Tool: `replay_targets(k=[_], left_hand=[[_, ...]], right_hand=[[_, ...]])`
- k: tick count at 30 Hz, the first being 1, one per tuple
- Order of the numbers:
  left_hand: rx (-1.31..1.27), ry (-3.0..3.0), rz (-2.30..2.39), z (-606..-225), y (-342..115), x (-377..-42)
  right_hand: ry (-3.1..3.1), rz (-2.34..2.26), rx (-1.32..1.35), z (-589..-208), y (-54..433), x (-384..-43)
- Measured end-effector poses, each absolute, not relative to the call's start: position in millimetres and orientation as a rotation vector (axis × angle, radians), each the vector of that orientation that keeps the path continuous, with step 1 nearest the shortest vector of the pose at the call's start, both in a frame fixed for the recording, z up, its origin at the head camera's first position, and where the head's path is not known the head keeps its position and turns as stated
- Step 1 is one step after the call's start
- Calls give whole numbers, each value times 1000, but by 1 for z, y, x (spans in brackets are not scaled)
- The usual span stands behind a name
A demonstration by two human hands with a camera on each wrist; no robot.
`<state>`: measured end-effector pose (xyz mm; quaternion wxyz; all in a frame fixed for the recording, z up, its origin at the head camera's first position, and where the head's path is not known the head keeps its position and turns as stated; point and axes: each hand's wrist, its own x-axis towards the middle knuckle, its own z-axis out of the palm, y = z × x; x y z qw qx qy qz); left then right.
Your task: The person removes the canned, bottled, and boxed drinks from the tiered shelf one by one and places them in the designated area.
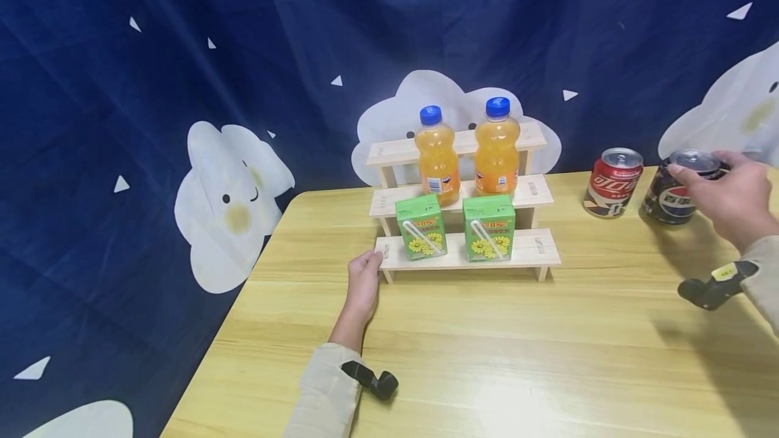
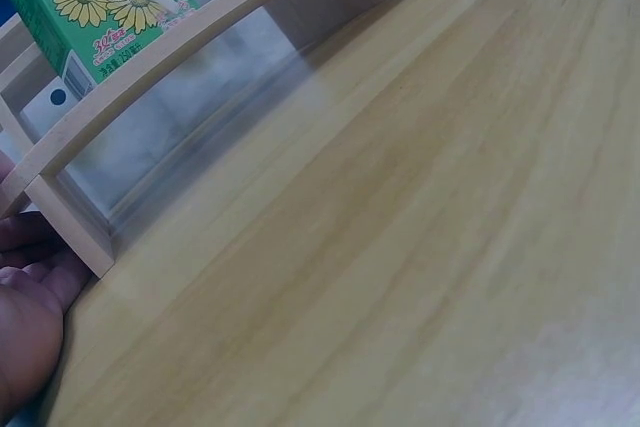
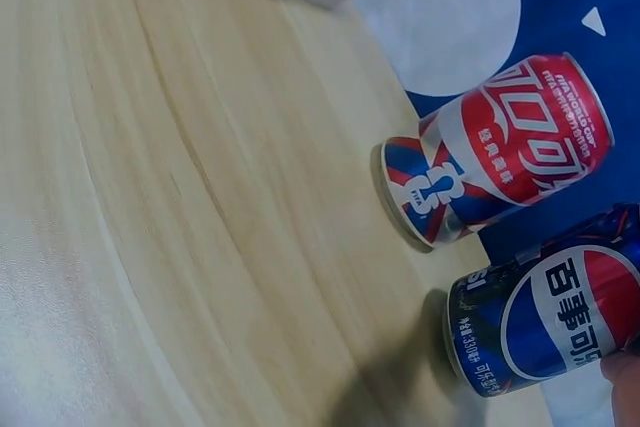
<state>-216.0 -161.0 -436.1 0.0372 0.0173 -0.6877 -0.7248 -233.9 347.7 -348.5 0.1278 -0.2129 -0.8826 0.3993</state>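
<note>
Dark can (image 1: 672, 203), held in my right hand (image 1: 735, 200), cut off in the right wrist view; wooden shelf (image 1: 455, 255), end gripped by my left hand (image 1: 363, 284), fingers partly hidden.

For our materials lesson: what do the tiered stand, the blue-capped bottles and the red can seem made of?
Tiered stand: probably wood, pale and matt; darker joint marks show. Blue-capped bottles: likely smooth, clear plastic; orange contents show through. Red can: seemingly metal, printed; its lid shines silver.
</note>
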Motion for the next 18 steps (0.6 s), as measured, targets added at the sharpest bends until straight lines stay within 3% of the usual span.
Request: replay_targets(k=[18], left_hand=[[-36,-2105,-2180,-438,-162,-214]], right_hand=[[-2575,1175,-590,-352,343,-234]])
